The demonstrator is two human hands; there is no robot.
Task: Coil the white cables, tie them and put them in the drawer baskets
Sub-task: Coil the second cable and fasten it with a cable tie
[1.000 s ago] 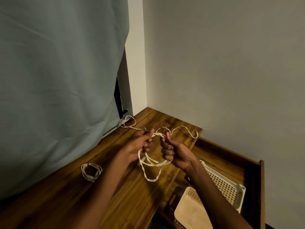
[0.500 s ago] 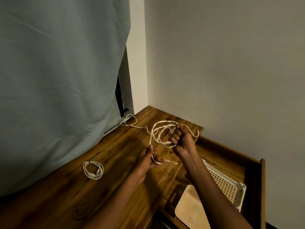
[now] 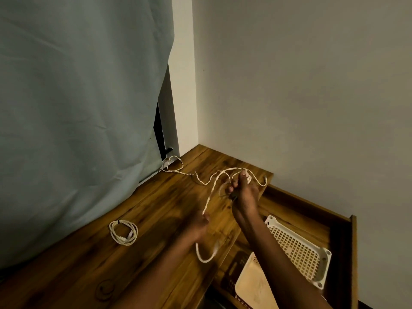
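Now your right hand (image 3: 242, 192) grips loops of the white cable (image 3: 213, 188) above the table (image 3: 156, 197), your left hand (image 3: 197, 226) (blurred) pinching its lower strand.

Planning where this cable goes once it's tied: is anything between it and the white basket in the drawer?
Nothing visible blocks it. The loose cable is held in the right hand and left hand over the wooden top; the white basket lies open in the drawer beside it.
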